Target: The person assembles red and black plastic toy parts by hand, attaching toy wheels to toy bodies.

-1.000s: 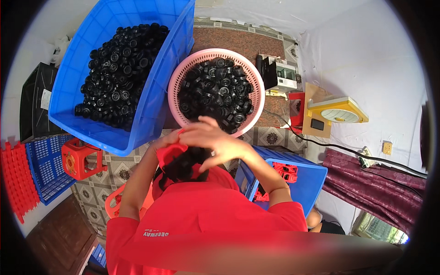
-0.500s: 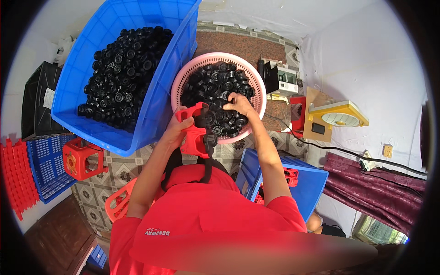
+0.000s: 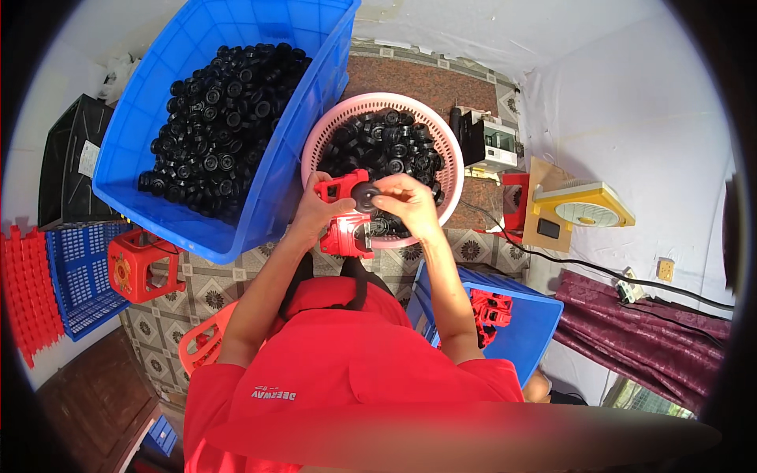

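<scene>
A red plastic toy car body [image 3: 347, 232] is gripped by my left hand [image 3: 315, 206], its thumb lying across the part. My right hand [image 3: 410, 203] pinches a black toy wheel [image 3: 365, 197] between thumb and fingers, close against the upper right side of the body. Whether the wheel is seated there I cannot tell. Both hands are over the near part of a pink round basket [image 3: 315, 146], which holds many loose black wheels [image 3: 386, 138]. My fingers partly hide the body's left edge.
A large blue tub [image 3: 276, 162] heaped with black wheels [image 3: 221, 126] stands left of the basket. By my right arm, a blue bin [image 3: 516, 339] holds red car bodies [image 3: 490, 310]. A red stool [image 3: 142, 264] stands left; a yellow fan [image 3: 587, 205] and dark cable [image 3: 568, 255] lie right.
My right hand has come out of the basket's wheels to the red body and now pinches a wheel there. The body, in my left hand, has turned.
</scene>
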### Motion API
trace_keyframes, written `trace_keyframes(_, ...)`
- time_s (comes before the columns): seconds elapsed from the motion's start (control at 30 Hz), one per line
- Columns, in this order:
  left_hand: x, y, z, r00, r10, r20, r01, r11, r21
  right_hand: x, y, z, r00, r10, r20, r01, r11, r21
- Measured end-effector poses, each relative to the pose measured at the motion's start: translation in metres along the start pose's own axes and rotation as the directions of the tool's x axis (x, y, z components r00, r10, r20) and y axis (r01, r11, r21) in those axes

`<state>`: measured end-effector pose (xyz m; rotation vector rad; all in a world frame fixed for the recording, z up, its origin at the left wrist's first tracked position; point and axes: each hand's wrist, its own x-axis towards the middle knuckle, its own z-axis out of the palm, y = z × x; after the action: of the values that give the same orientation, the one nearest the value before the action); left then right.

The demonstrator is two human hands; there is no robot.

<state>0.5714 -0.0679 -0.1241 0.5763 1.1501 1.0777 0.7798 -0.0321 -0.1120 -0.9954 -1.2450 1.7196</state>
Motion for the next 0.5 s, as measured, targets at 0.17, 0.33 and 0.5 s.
trace_keyframes(0.17, 0.000, -0.001, -0.003, 0.999, -0.028, 0.034, 0.026, 0.998, 0.055, -0.004, 0.022, -0.002, 0.999, 0.014, -0.045, -0.028, 0.946, -0.322)
trace_keyframes(0.33, -0.013, -0.002, -0.012, 0.987, -0.055, 0.150, 0.043, 0.996, 0.082, -0.020, 0.040, 0.016, 0.977, 0.153, 0.150, -0.172, 0.977, 0.124)
trace_keyframes(0.5, -0.018, -0.012, -0.026, 0.986, -0.071, 0.154, 0.060, 0.995, 0.075, -0.024, 0.053, 0.022, 0.981, 0.154, 0.116, -0.162, 0.985, 0.063)
